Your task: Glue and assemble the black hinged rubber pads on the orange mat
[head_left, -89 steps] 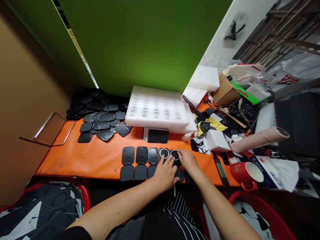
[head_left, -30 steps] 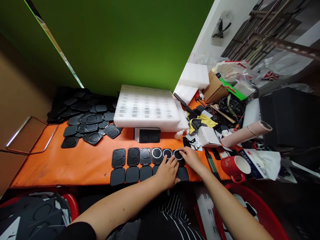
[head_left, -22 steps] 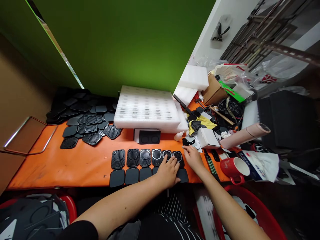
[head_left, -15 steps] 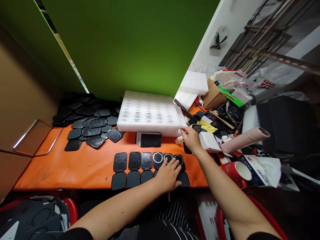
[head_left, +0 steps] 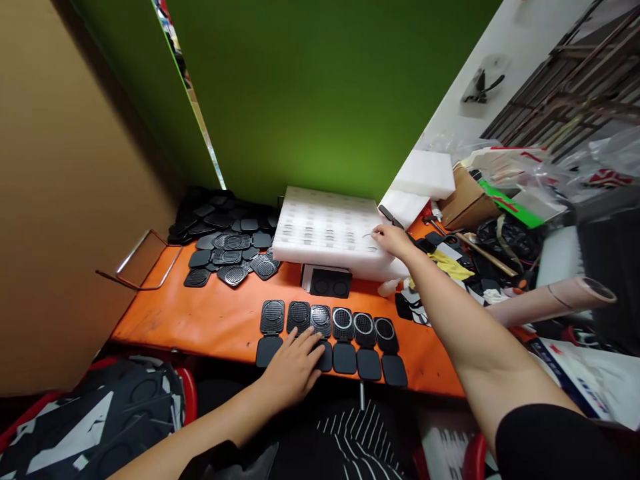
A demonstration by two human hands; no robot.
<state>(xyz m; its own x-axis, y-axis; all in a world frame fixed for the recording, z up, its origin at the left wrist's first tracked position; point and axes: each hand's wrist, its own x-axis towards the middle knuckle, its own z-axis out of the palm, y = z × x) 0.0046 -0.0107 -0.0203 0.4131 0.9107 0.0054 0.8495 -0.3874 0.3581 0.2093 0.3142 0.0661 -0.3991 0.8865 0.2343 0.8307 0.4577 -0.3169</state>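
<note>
Several black hinged pieces lie open in a row near the front edge of the orange table; the three on the right, such as this ringed piece (head_left: 343,323), carry pale rings. My left hand (head_left: 295,363) lies palm down with fingers spread over the second and third pieces from the left. Behind the row, a white foam block (head_left: 320,223) with rows of slots holds thin ring-like parts. My right hand (head_left: 393,240) is at its right end, fingertips pinched together near a thin ring edge; what they hold is too small to make out.
Black pieces (head_left: 233,247) are heaped at the back left of the orange table (head_left: 175,320), beside a wire frame (head_left: 150,260). Tools, a box (head_left: 463,200) and a pink cylinder (head_left: 555,299) crowd the right. A red bin (head_left: 189,395) of scraps stands front left.
My left hand has moved left along the row, uncovering the ringed pieces. My right hand has gone from the foam block's front corner to its top. The view has shifted.
</note>
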